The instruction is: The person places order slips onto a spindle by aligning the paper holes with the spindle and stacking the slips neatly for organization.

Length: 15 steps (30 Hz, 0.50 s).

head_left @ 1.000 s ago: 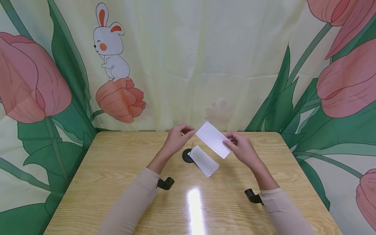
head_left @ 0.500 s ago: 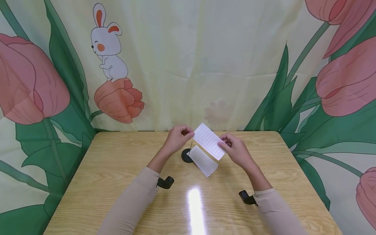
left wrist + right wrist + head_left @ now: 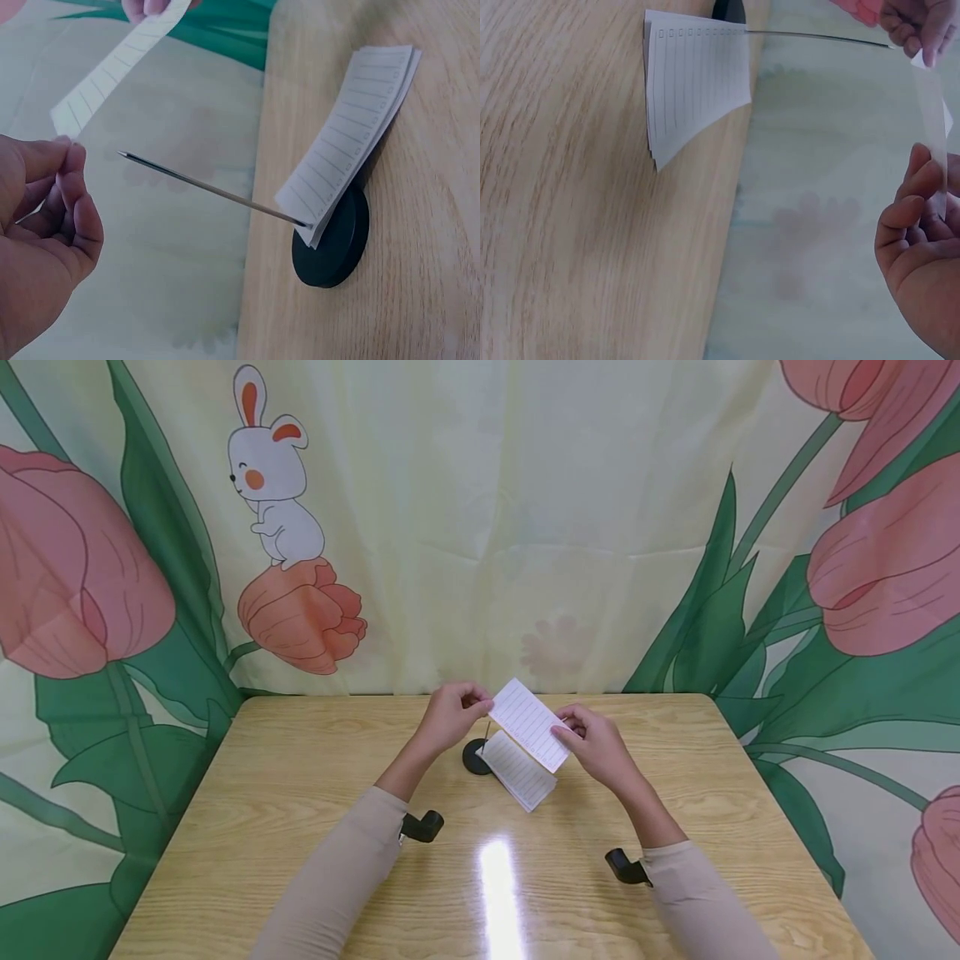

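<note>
A lined paper slip (image 3: 531,723) is held up between both hands. My left hand (image 3: 453,717) pinches its left corner with thumb and finger, as the left wrist view also shows. At the opposite end my right hand (image 3: 600,745) grips the slip between thumb and fingers. Below it stands a bill spike with a round black base (image 3: 330,251) and a thin metal spike (image 3: 214,189). Several lined slips (image 3: 349,124) are skewered low on the spike, resting on the base and slanting towards the table. The raised slip is above the spike's tip, apart from it.
The wooden table (image 3: 300,793) ends at the back against a curtain (image 3: 450,527) printed with tulips and a rabbit. A black wrist camera (image 3: 423,827) sticks out from the left sleeve, and another camera (image 3: 626,866) from the right.
My right hand has moved left and slightly down, bringing the slip to my left hand. My left fingers now pinch the slip's corner; earlier they were apart from it.
</note>
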Available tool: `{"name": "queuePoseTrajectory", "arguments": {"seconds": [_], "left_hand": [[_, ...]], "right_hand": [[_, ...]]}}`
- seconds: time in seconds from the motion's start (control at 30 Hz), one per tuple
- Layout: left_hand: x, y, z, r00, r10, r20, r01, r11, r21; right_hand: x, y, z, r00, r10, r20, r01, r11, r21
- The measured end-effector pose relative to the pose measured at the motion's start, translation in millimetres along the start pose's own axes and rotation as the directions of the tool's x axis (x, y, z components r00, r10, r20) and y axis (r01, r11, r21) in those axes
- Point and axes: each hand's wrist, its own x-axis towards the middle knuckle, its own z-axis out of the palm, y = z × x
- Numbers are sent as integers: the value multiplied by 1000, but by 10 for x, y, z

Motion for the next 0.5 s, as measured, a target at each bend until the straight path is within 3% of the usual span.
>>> {"name": "queuePoseTrajectory", "arguments": {"seconds": [0.5], "left_hand": [[9, -76, 51, 1000, -18, 23, 18, 1000, -2]], "right_hand": [[14, 87, 59, 1000, 21, -6, -21, 1000, -8]]}}
